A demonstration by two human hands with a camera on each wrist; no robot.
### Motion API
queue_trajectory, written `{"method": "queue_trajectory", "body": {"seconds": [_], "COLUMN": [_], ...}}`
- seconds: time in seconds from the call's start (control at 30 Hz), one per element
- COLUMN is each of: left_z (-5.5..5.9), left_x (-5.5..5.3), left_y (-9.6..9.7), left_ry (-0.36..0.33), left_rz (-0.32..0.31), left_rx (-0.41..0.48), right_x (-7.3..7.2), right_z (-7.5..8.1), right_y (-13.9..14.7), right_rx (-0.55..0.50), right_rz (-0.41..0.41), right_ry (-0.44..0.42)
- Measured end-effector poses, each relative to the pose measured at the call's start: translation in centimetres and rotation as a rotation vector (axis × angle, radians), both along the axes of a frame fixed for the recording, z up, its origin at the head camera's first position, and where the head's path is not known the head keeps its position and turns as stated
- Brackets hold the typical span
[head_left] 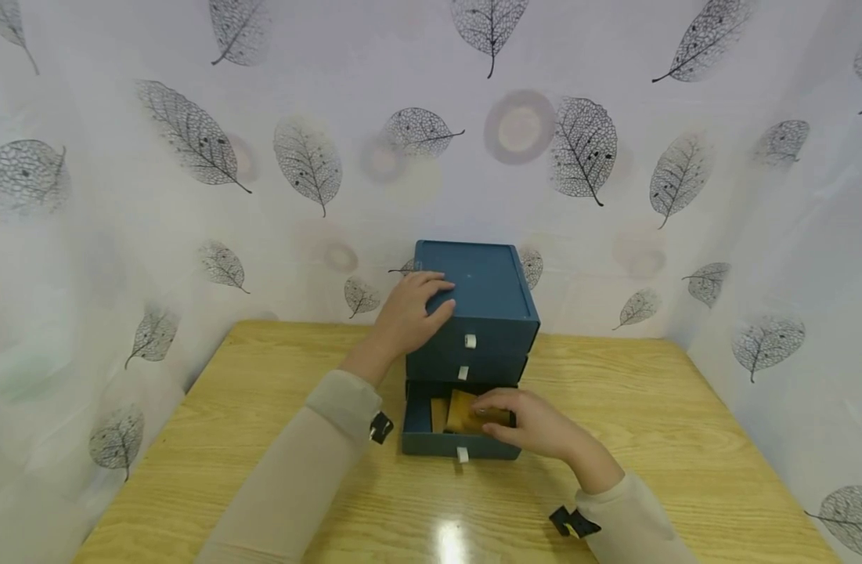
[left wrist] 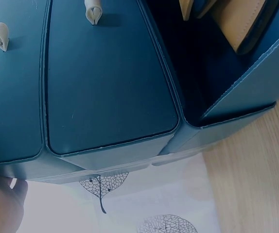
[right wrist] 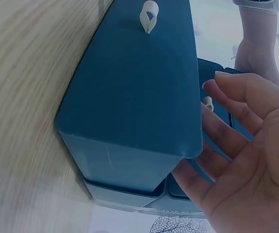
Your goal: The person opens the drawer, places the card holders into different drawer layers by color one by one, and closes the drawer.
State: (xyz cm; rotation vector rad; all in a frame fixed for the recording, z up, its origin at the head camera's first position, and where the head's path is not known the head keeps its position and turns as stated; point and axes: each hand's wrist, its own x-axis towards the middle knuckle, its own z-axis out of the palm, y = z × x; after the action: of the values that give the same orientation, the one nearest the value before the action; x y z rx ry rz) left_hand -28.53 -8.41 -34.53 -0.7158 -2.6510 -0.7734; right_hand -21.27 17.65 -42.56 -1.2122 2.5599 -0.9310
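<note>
A dark blue drawer cabinet (head_left: 473, 274) stands on the table, its bottom drawer (head_left: 431, 445) pulled out. My left hand (head_left: 412, 313) rests on the cabinet's top at the left edge, fingers spread over it. My right hand (head_left: 532, 419) reaches over the right side of the drawer, thumb apart from the loosely bent fingers. Below those fingers lies a yellowish-tan flat item (head_left: 462, 411). From the left wrist, a tan leather-like piece (left wrist: 239, 22) with a stitched edge is visible inside the drawer. The right wrist view shows nothing in the right palm; the fingertips are partly hidden behind the drawer.
The two upper drawers are closed, each with a small whitish pull tab (head_left: 470, 341). Wood-grain table (head_left: 635, 407) extends on both sides. A pale curtain (head_left: 431, 188) printed with leaves hangs right behind the cabinet.
</note>
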Motion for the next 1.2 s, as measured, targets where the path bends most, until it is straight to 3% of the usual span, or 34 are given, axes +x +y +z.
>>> {"method": "queue_trajectory", "body": {"seconds": [0.5,0.97,1.2], "left_z": [0.1,0.0,0.1], "left_x": [0.0,0.2,0.2], "left_y": [0.1,0.1,0.1], "left_ry": [0.002,-0.019,-0.017], "left_rz": [0.001,0.016,0.008], "left_rx": [0.001,-0.004,0.005], "right_x": [1.2,2.4,2.7], "right_z": [0.7,0.7,0.5], "right_y": [-0.2,-0.4,-0.7], "right_rx": [-0.01,-0.036,0.016], "right_rz": [-0.022,-0.066,-0.09], "right_ry": [0.075,0.039,0.044]}}
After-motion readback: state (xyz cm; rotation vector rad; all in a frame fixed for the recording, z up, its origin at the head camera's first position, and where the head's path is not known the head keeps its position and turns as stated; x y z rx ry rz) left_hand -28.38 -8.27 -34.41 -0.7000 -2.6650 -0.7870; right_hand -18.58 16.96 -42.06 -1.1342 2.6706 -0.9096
